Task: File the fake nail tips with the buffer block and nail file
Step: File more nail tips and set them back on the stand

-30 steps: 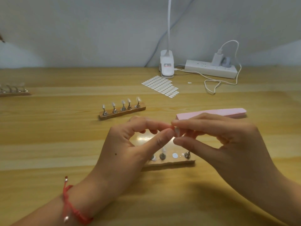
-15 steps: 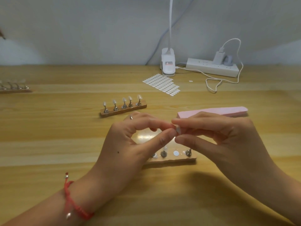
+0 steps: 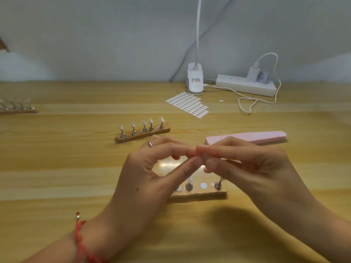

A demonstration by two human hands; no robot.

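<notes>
Worktop (image 3: pixel 57 168) carries everything within my reach. Left hand (image 3: pixel 152 173) and right hand (image 3: pixel 252 168) meet fingertip to fingertip above the near stand (image 3: pixel 205 194). Both pinch 1 small nail tip (image 3: pixel 204 156), I judge, lifted clear for handling. Buffer block (image 3: pixel 262 136) lies unused just behind the hands. The far stand (image 3: pixel 144 134) holds 5 spare tips (image 3: pixel 144 122).

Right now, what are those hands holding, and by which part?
The left hand and right hand fingertips pinch a tiny pale piece, probably a fake nail tip; the gripped part is hidden.
</notes>
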